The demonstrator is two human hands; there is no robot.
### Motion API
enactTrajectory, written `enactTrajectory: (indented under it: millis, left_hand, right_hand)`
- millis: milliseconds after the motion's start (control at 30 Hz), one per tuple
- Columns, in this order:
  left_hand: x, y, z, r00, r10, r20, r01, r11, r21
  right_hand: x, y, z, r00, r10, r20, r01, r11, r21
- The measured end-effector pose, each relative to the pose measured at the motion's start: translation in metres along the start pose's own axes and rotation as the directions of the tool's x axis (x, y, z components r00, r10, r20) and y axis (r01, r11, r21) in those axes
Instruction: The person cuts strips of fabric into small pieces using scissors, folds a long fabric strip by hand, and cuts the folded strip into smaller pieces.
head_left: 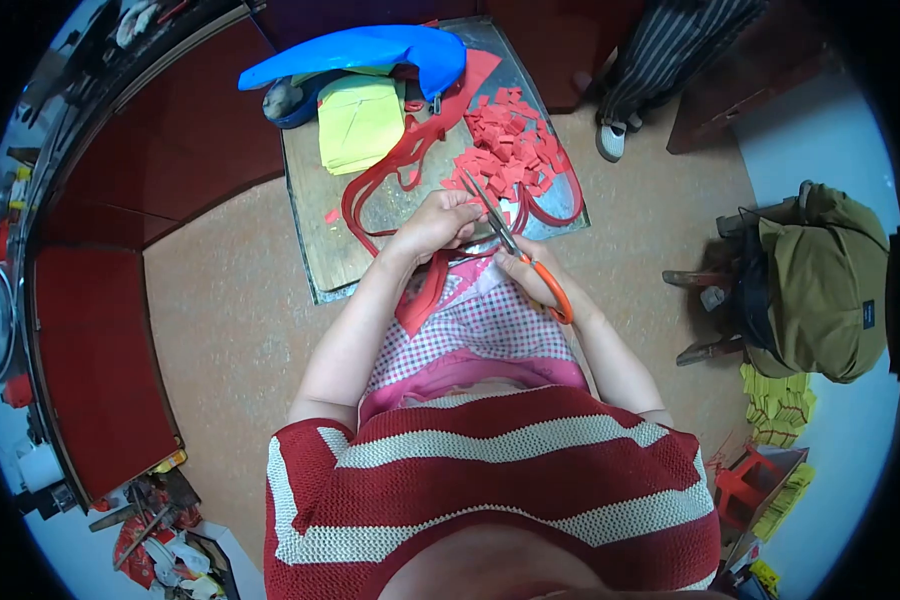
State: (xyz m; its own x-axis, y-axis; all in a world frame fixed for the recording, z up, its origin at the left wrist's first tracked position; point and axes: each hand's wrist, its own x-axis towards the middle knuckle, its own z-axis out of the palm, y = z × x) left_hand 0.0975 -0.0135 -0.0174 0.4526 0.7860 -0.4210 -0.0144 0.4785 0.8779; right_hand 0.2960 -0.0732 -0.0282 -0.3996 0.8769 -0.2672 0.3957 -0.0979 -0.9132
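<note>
My right hand (pixel 532 272) grips a pair of scissors (pixel 553 284) with orange handles, the blades slanting up and left over the table edge. Close beside those blades, my left hand (pixel 440 222) is closed with thumb and fingers pinched on a red strip, mostly hidden by the fingers. Below it, a wider red strip (pixel 426 298) lies over the pink checked apron (pixel 470 330) on my lap. Past the scissor tips spreads a heap of small red cut pieces (pixel 510 145). Long narrow red bands (pixel 355 205) loop across the table to the left of my hands.
On the low table (pixel 315 235) sit a yellow paper stack (pixel 358 125), a blue bag (pixel 360 50) and a dark blue bowl (pixel 283 105). Another person's striped trouser leg (pixel 660 60) stands beyond. An olive backpack (pixel 820 290) rests at the right, dark red cabinets (pixel 100 370) at the left.
</note>
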Motion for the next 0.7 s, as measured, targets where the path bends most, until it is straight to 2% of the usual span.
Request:
enactTrajectory:
  millis: [67,100,133,200,267,333,400,467,533,600,633,700]
  left_hand:
    - [0.011,-0.001,-0.009,0.997,-0.064,0.049,0.07,0.99,-0.121]
    - [0.017,-0.001,-0.009,0.997,-0.076,0.015,0.077,0.986,-0.151]
    - [0.021,0.001,-0.013,0.998,-0.068,0.015,0.069,0.986,-0.15]
    - [0.027,0.001,-0.022,0.984,-0.121,0.129,0.153,0.949,-0.274]
    - [0.04,-0.015,-0.034,0.978,-0.165,0.129,0.197,0.935,-0.294]
    - [0.043,-0.019,-0.041,0.947,-0.074,0.313,0.247,0.789,-0.563]
    - [0.039,-0.023,-0.038,0.968,-0.059,0.245,0.189,0.813,-0.551]
    - [0.023,-0.017,-0.025,0.991,-0.013,0.133,0.061,0.927,-0.37]
    - [0.008,-0.012,-0.014,0.993,-0.059,0.104,0.09,0.942,-0.323]
    - [-0.006,-0.01,-0.003,0.999,-0.021,0.041,0.027,0.987,-0.161]
    - [-0.008,-0.01,-0.003,0.997,-0.017,0.081,0.023,0.996,-0.084]
    - [-0.01,-0.012,0.004,0.997,-0.008,0.073,0.011,0.999,-0.043]
  right_hand:
    - [0.006,0.006,0.006,0.999,0.039,-0.01,-0.035,0.968,0.247]
    - [0.008,0.002,0.008,0.997,0.072,-0.015,-0.063,0.947,0.316]
    - [0.011,-0.002,0.007,0.998,0.066,-0.017,-0.057,0.949,0.311]
    - [0.015,-0.007,0.006,0.988,0.154,0.028,-0.154,0.923,0.353]
    - [0.02,0.002,0.013,0.986,0.165,0.005,-0.155,0.916,0.37]
    - [0.023,-0.002,0.015,0.939,0.326,0.106,-0.343,0.876,0.339]
    - [0.029,0.0,0.02,0.944,0.321,0.076,-0.328,0.884,0.333]
    - [0.028,-0.003,0.019,0.951,0.308,0.02,-0.289,0.866,0.408]
    - [0.028,-0.012,0.008,0.956,0.291,0.032,-0.28,0.877,0.389]
    - [0.025,-0.023,0.004,0.957,0.291,-0.017,-0.218,0.755,0.618]
    - [0.027,-0.022,0.002,0.977,0.203,-0.063,-0.136,0.825,0.548]
    - [0.029,-0.028,0.003,0.984,0.127,-0.123,-0.041,0.841,0.539]
